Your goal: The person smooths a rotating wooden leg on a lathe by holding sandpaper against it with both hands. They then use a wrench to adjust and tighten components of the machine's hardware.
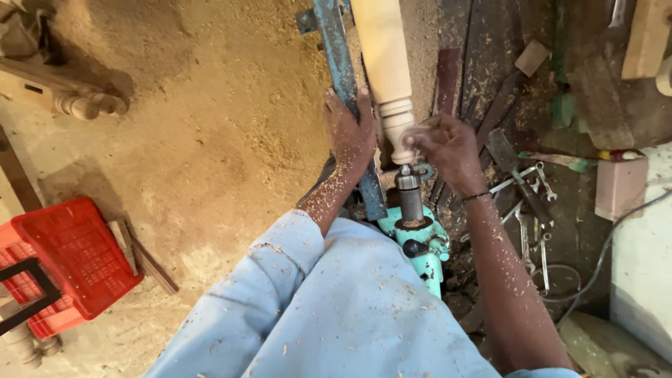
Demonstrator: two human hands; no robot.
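Spindle (pixel 385 70) runs lengthwise away from me; my right hand (pixel 448 147) pinches its near end, left hand (pixel 350 133) grips the rail (pixel 343 77) beside it.

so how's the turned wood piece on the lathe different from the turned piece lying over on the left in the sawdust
The turned wood piece on the lathe is mounted, its end against the metal centre, with the left hand and right hand at it; the turned piece on the left lies loose in sawdust, untouched. The mounted one looks pale and clean; the other looks darker and dusty. Both have rounded beads cut near one end.
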